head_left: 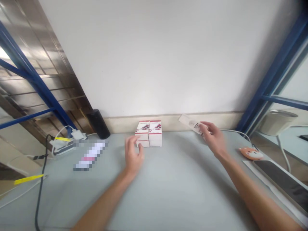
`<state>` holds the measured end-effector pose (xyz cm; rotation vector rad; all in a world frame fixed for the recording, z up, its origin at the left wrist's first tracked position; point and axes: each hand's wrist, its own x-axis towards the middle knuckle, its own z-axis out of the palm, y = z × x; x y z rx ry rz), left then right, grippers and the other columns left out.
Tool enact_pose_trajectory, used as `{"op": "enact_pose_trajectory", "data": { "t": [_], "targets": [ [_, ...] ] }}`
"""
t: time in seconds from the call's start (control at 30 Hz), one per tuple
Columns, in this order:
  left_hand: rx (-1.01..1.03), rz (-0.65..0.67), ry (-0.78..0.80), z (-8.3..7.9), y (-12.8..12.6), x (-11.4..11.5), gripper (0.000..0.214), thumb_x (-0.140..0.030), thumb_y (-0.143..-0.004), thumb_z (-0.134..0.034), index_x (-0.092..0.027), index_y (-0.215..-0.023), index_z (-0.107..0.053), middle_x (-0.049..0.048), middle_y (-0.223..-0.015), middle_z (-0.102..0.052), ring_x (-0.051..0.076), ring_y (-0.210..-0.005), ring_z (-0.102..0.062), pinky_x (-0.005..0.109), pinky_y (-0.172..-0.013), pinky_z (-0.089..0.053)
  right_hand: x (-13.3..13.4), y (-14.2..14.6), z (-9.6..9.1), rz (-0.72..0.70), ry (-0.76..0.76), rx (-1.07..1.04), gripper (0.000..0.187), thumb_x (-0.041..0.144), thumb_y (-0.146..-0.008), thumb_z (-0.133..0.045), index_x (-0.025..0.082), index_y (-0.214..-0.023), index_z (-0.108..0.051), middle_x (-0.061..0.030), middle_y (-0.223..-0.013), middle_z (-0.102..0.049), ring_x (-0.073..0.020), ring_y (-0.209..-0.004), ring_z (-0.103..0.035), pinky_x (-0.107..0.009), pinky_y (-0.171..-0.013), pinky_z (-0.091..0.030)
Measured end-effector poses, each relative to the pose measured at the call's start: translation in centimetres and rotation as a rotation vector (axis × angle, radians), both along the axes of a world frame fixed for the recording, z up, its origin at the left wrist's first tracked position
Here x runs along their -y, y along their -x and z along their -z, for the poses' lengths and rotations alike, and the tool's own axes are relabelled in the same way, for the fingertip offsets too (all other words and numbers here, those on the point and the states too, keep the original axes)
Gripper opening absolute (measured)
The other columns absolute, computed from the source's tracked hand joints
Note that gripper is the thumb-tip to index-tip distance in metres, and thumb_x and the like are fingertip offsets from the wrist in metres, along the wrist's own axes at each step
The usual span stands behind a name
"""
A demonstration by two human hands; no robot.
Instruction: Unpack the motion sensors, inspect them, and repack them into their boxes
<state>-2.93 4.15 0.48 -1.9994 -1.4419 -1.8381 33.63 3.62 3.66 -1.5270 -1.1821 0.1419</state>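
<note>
Two white cardboard boxes with red bands, a left box (142,134) and a right box (155,133), stand upright side by side at the table's back edge. My left hand (133,156) is at the front of the left box, its fingertips at or touching the lower corner and holding nothing. To the right, my right hand (213,138) grips one end of a long, flat white carton (191,123), raised at a slant above the table's back edge. Motion blur softens both hands.
On the pale grey table (173,189) are a black cylinder (98,124), a power strip (62,146) with white plugs, a pixelated flat item (89,156), black cable, an orange fox-shaped object (251,153) and a dark-screened device (281,183). Blue metal frames rise at both sides.
</note>
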Motion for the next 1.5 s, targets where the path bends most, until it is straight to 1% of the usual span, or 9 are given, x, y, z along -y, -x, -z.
{"op": "enact_pose_trajectory", "data": {
  "t": [0.07, 0.13, 0.2, 0.27, 0.43, 0.63, 0.93, 1.33, 1.5],
  "targets": [
    [-0.045, 0.161, -0.044, 0.0, -1.2, 1.1, 0.025, -0.015, -0.098, -0.054, -0.024, -0.121, -0.060, 0.0074, -0.113, -0.059, 0.021, -0.106, -0.060, 0.037, -0.097, -0.051, 0.3, 2.2, 0.0, -0.241, 0.060, -0.324, 0.053, 0.066, -0.090, -0.060, 0.022, -0.115, -0.076, -0.0079, -0.105, -0.078, -0.0275, -0.095, -0.069, -0.038, -0.086, -0.055],
    [-0.031, 0.371, 0.057, 0.2, -2.4, 2.0, 0.027, -0.021, -0.101, -0.057, -0.025, -0.128, -0.057, 0.0068, -0.115, -0.060, 0.018, -0.098, -0.061, 0.033, -0.090, -0.052, 0.9, 4.6, 0.5, -0.476, 0.133, -0.608, 0.053, 0.067, -0.091, -0.059, 0.022, -0.112, -0.076, -0.0072, -0.109, -0.079, -0.0284, -0.099, -0.071, -0.036, -0.083, -0.057],
    [0.059, 0.501, 0.222, 0.4, -3.3, 2.5, 0.049, -0.030, -0.101, -0.062, -0.028, -0.147, -0.044, 0.0103, -0.130, -0.059, 0.019, -0.107, -0.062, 0.033, -0.093, -0.054, 1.7, 6.8, 1.1, -0.714, 0.294, -0.727, 0.054, 0.066, -0.093, -0.059, 0.021, -0.116, -0.077, -0.0079, -0.114, -0.080, -0.0295, -0.106, -0.071, -0.039, -0.090, -0.056],
    [0.140, 0.546, 0.353, 0.4, -3.4, 2.6, 0.056, -0.040, -0.101, -0.063, -0.028, -0.151, -0.041, 0.0127, -0.142, -0.055, 0.022, -0.117, -0.061, 0.035, -0.097, -0.053, 2.5, 8.3, 1.6, -0.830, 0.419, -0.749, 0.056, 0.067, -0.095, -0.057, 0.022, -0.121, -0.077, -0.0078, -0.118, -0.080, -0.0301, -0.112, -0.070, -0.040, -0.098, -0.053],
    [0.189, 0.641, 0.544, -1.1, -2.1, 2.2, 0.054, -0.055, -0.098, -0.062, -0.024, -0.142, -0.054, 0.0114, -0.133, -0.063, 0.021, -0.103, -0.064, 0.035, -0.091, -0.055, 3.0, 8.8, 2.0, -0.854, 0.523, -0.819, 0.056, 0.067, -0.096, -0.056, 0.023, -0.126, -0.075, -0.0065, -0.121, -0.079, -0.0307, -0.117, -0.070, -0.041, -0.102, -0.051],
    [0.111, 0.634, 0.600, -2.2, -2.6, 3.4, 0.051, -0.049, -0.099, -0.063, -0.025, -0.143, -0.055, 0.0096, -0.130, -0.066, 0.021, -0.102, -0.063, 0.035, -0.094, -0.053, 2.4, 8.0, 2.2, -0.889, 0.551, -0.916, 0.054, 0.063, -0.098, -0.056, 0.021, -0.128, -0.073, -0.0068, -0.128, -0.077, -0.0314, -0.123, -0.068, -0.044, -0.108, -0.050],
    [0.214, 0.646, 0.586, -0.4, -2.6, 2.5, 0.054, -0.055, -0.102, -0.056, -0.025, -0.146, -0.055, 0.0119, -0.148, -0.060, 0.027, -0.123, -0.060, 0.037, -0.100, -0.051, 2.6, 8.1, 2.3, -0.962, 0.562, -0.844, 0.050, 0.062, -0.099, -0.057, 0.025, -0.128, -0.073, -0.0050, -0.131, -0.076, -0.0297, -0.128, -0.065, -0.044, -0.115, -0.045],
    [0.353, 0.672, 0.599, 0.9, -2.2, 1.6, 0.052, -0.054, -0.098, -0.062, -0.024, -0.141, -0.060, 0.0108, -0.142, -0.064, 0.027, -0.119, -0.063, 0.035, -0.095, -0.051, 3.2, 8.6, 1.7, -0.954, 0.568, -0.728, 0.053, 0.065, -0.100, -0.053, 0.026, -0.130, -0.073, -0.0054, -0.139, -0.072, -0.0300, -0.128, -0.064, -0.044, -0.111, -0.047],
    [0.354, 0.681, 0.571, 1.1, -2.2, 1.5, 0.049, -0.052, -0.100, -0.060, -0.024, -0.139, -0.061, 0.0106, -0.145, -0.064, 0.029, -0.128, -0.060, 0.036, -0.101, -0.049, 3.3, 8.7, 1.6, -0.956, 0.585, -0.722, 0.057, 0.066, -0.099, -0.053, 0.023, -0.131, -0.073, -0.0083, -0.136, -0.073, -0.0314, -0.125, -0.066, -0.046, -0.110, -0.048]
  ]
}}
